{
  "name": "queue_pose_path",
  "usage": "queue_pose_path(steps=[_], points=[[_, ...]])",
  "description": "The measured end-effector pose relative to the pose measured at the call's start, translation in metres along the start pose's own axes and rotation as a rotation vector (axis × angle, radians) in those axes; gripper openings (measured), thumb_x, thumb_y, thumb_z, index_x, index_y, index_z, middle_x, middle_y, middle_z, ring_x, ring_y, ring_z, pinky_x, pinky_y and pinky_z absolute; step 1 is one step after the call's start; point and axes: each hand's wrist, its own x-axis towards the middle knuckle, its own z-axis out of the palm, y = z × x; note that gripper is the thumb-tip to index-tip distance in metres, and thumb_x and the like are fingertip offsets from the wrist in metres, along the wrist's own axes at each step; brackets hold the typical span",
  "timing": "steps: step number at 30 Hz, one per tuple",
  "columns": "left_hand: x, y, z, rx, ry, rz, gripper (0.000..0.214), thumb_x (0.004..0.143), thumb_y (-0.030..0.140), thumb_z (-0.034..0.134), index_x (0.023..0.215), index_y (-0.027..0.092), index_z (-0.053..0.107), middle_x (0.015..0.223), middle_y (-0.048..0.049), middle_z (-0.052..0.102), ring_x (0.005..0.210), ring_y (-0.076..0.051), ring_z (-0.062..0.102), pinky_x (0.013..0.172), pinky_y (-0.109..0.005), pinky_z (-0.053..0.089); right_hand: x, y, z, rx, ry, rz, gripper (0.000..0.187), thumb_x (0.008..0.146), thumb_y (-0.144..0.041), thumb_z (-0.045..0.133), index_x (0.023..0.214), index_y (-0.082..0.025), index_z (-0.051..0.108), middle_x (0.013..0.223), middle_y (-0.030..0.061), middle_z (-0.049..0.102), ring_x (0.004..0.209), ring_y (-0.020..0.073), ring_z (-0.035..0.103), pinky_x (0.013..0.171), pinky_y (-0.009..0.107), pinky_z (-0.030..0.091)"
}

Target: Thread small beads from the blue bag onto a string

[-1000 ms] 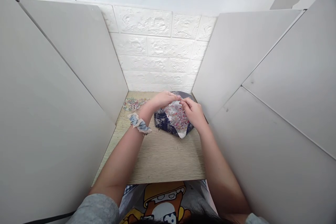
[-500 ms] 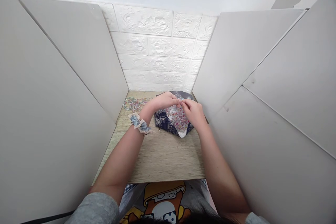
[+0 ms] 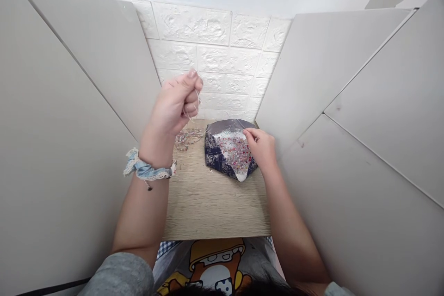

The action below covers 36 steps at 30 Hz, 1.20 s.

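My left hand (image 3: 171, 104) is raised in front of the brick wall, its fingers closed on a thin white thread (image 3: 190, 116) that loops below them. Lower down, my right hand (image 3: 262, 145) pinches thumb against forefinger at the right side of an open pouch; a faint line of thread runs up and left from these fingertips. The dark blue patterned pouch (image 3: 215, 161) has a silvery lining and holds many small pink, red and clear beads (image 3: 237, 152). Behind my left wrist lie strung bead strands (image 3: 189, 138), partly hidden by the hand.
A wooden tabletop (image 3: 215, 208) carries the pouch and strands. Grey panels stand close on the left (image 3: 69, 148) and right (image 3: 364, 162), and a white brick-patterned wall (image 3: 215, 60) closes the back. A tiny bit lies by the pouch's lower left edge.
My hands were together over the pouch. The left has risen up and to the left with the thread, while the right has shifted slightly right and stayed low.
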Motion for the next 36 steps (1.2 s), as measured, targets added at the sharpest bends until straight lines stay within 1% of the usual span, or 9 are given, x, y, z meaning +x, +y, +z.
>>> queue_pose_path(steps=[3,7,10,12,17,23,30,33,36], points=[[-0.004,0.007,-0.001,-0.067,0.046,0.04,0.03,0.081,0.037,0.047,0.058,0.018,0.045,0.04,0.0079,0.016,0.028,-0.001,0.016,0.03,-0.018,0.011,0.001,-0.002,-0.001,0.003,0.054,0.023,0.027,0.081,-0.035,0.044,0.086,-0.023,0.067,0.076,0.002,0.063,0.067,0.0147,0.053,0.067,0.027,0.039],[-0.002,0.006,0.001,-0.1,0.093,0.062,0.029,0.082,0.036,0.046,0.058,0.019,0.045,0.039,0.0079,0.019,0.028,-0.002,0.014,0.03,-0.02,0.011,0.001,-0.003,-0.002,0.12,0.104,-0.001,0.028,0.079,-0.037,0.047,0.087,-0.021,0.068,0.086,0.0043,0.063,0.072,0.0149,0.055,0.07,0.027,0.042],[0.002,0.003,-0.001,-0.101,0.112,0.057,0.029,0.084,0.036,0.042,0.06,0.02,0.044,0.038,0.008,0.019,0.03,-0.003,0.011,0.03,-0.021,0.011,0.001,-0.001,0.0,0.184,0.055,0.005,0.029,0.079,-0.037,0.046,0.093,-0.02,0.067,0.08,0.0033,0.065,0.069,0.0149,0.057,0.069,0.027,0.043],[0.005,0.001,-0.004,-0.105,0.122,0.05,0.028,0.084,0.035,0.04,0.061,0.021,0.043,0.039,0.0078,0.018,0.031,-0.005,0.01,0.031,-0.023,0.011,0.001,0.001,0.002,0.163,0.006,0.004,0.032,0.08,-0.036,0.045,0.099,-0.02,0.065,0.076,0.0032,0.066,0.067,0.0154,0.058,0.066,0.027,0.044],[0.009,0.0,-0.016,-0.133,0.152,0.039,0.026,0.086,0.036,0.038,0.064,0.022,0.043,0.04,0.0066,0.015,0.035,-0.007,0.006,0.033,-0.027,0.008,0.002,0.005,0.005,0.055,-0.045,-0.016,0.034,0.083,-0.034,0.041,0.108,-0.022,0.061,0.091,0.0044,0.067,0.08,0.0178,0.06,0.073,0.03,0.044],[0.01,0.002,-0.026,-0.316,0.191,0.065,0.029,0.09,0.029,0.029,0.064,0.02,0.04,0.044,0.0056,0.009,0.039,-0.007,0.003,0.037,-0.027,0.006,0.003,0.005,0.004,0.03,-0.073,-0.036,0.027,0.083,-0.029,0.042,0.095,-0.024,0.066,0.097,0.0021,0.066,0.09,0.0175,0.059,0.081,0.03,0.043],[0.012,0.001,-0.034,-0.229,0.253,0.041,0.026,0.087,0.036,0.036,0.065,0.022,0.044,0.041,0.0054,0.01,0.035,-0.007,0.01,0.036,-0.028,0.006,0.001,0.007,0.004,-0.015,-0.098,0.044,0.025,0.082,-0.025,0.043,0.09,-0.024,0.067,0.091,0.0025,0.067,0.085,0.0183,0.06,0.077,0.031,0.043],[0.012,0.0,-0.032,-0.174,0.217,-0.004,0.025,0.084,0.039,0.038,0.066,0.024,0.045,0.038,0.0061,0.015,0.033,-0.007,0.01,0.032,-0.027,0.007,0.002,0.007,0.005,-0.03,-0.122,0.056,0.025,0.082,-0.024,0.042,0.087,-0.023,0.067,0.089,0.0027,0.067,0.084,0.0181,0.059,0.077,0.03,0.042],[0.012,-0.003,-0.023,-0.153,0.141,-0.04,0.022,0.082,0.036,0.044,0.065,0.022,0.043,0.039,0.0078,0.016,0.031,-0.005,0.01,0.029,-0.022,0.008,0.003,0.007,0.007,-0.059,-0.176,0.026,0.025,0.082,-0.023,0.042,0.086,-0.022,0.067,0.089,0.0032,0.066,0.085,0.0172,0.057,0.077,0.028,0.04]])
